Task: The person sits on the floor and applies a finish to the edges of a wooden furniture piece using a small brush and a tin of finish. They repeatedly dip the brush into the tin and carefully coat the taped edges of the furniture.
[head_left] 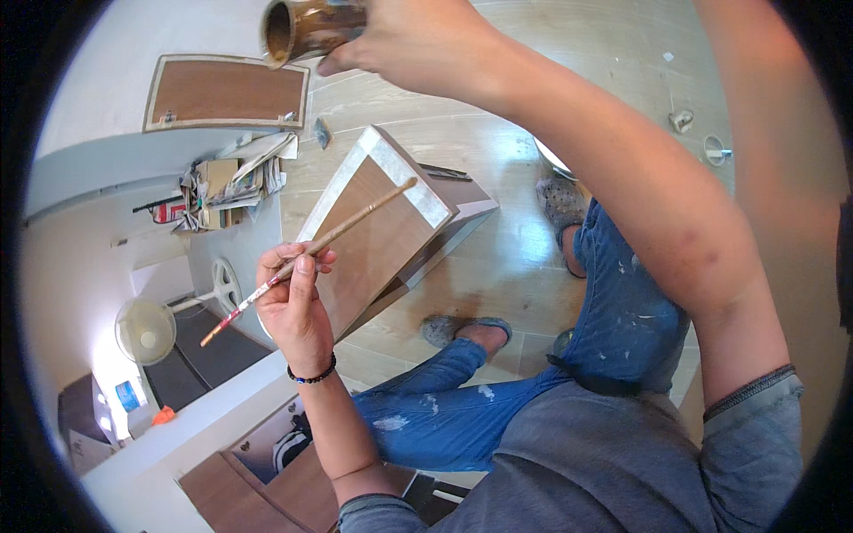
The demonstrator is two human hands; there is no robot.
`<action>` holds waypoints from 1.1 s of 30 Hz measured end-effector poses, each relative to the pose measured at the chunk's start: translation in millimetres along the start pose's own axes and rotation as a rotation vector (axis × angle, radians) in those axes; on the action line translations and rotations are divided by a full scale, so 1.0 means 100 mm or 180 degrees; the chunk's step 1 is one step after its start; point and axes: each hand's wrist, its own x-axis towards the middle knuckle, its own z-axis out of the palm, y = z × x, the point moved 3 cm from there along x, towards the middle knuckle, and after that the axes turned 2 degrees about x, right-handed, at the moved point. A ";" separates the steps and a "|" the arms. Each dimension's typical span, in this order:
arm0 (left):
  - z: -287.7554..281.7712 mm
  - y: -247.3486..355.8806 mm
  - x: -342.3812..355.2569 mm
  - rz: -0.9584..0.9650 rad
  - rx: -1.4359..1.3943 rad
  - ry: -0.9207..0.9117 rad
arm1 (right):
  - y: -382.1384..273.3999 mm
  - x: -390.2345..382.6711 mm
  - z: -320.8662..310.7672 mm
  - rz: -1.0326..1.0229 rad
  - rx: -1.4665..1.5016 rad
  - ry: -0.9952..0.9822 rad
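A thin paintbrush [342, 226] is pinched between the thumb and fingers of my left hand [298, 302]. Its brown-stained end points up and right; the paint-specked end points down and left. At the top edge my right hand [422, 40] grips a brown-stained cylindrical can [315, 31], tipped so that its round mouth faces left. The picture's edge cuts off part of that hand. Beyond the brush stands a brown wooden cabinet [373, 235] with pale strips like masking tape along its edges. The brush overlaps the cabinet in view; I cannot tell whether they touch.
A brown panel [231, 93] with a pale taped border lies at the upper left. Below it are stacked papers and cardboard [231, 191]. A white fan [147, 331] stands at the left. My shoes [440, 330] rest on the tiled floor [524, 271] near the cabinet.
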 end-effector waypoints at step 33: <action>0.23 0.09 0.38 -0.0106 0.0530 -0.0522 | -0.53 0.28 0.30 0.1966 -0.2995 -0.0279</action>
